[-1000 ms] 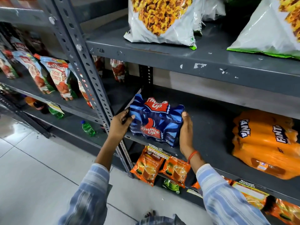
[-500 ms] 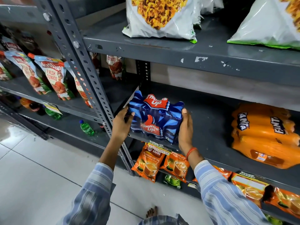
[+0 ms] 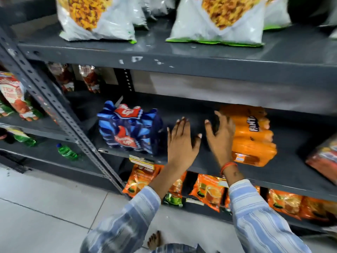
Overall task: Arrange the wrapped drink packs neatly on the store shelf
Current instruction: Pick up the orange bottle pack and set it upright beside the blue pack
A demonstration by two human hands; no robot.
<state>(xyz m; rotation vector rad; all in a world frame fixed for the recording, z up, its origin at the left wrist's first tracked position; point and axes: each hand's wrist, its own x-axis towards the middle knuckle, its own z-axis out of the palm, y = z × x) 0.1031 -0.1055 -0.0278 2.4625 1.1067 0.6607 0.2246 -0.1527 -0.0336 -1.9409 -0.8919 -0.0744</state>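
Note:
A blue wrapped Thums Up drink pack point(image 3: 130, 128) stands at the left end of the grey middle shelf point(image 3: 204, 165), by the perforated upright. An orange wrapped Fanta pack point(image 3: 253, 136) lies on the same shelf to the right. My left hand point(image 3: 181, 143) hovers over the bare shelf between the two packs, fingers spread, holding nothing. My right hand point(image 3: 221, 136) is open too, its fingers spread right beside the Fanta pack's left end; whether they touch it is unclear.
White snack bags point(image 3: 96, 19) sit on the shelf above. Orange tea pouches point(image 3: 209, 192) hang under the middle shelf. Ketchup pouches point(image 3: 16, 95) and green bottles point(image 3: 67, 152) fill the left bay. A red pack point(image 3: 322, 159) is at the right edge. My bare foot point(image 3: 154, 241) stands on the tiled floor.
Both hands let go of the blue Thums Up pack, which now rests on the shelf, and moved right toward the Fanta pack. The view shifted right as well.

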